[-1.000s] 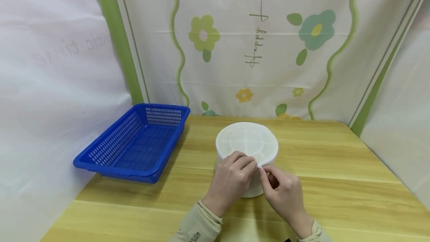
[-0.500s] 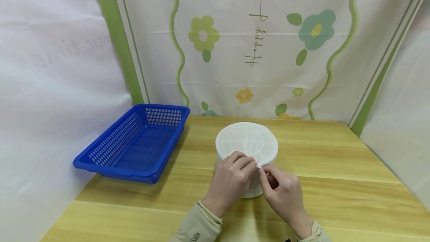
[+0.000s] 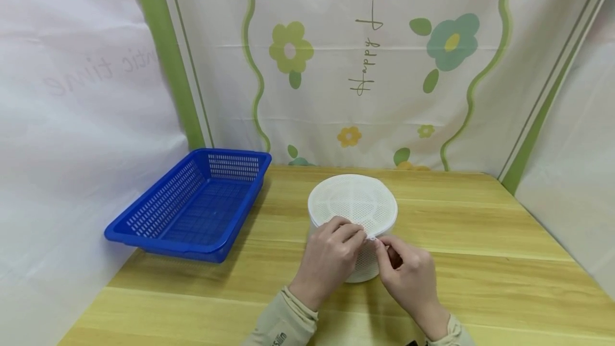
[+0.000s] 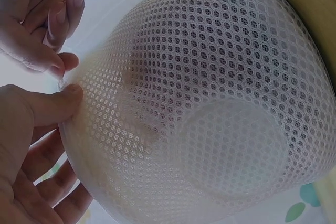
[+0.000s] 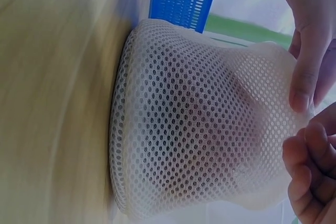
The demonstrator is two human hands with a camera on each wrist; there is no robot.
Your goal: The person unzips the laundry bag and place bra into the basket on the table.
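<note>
Beige sleeves at your wrists, a white mesh bag past them.
Your left hand grips the bag's near rim between thumb and fingers; just right of it, your right hand pinches a tiny white piece. The bag stands upright on the tabletop just beyond both; the blue basket sits beyond your left hand, leftward.

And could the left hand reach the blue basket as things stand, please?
Probably, though the left hand grips the white mesh bag; nothing visible stands between that hand and the blue basket.
</note>
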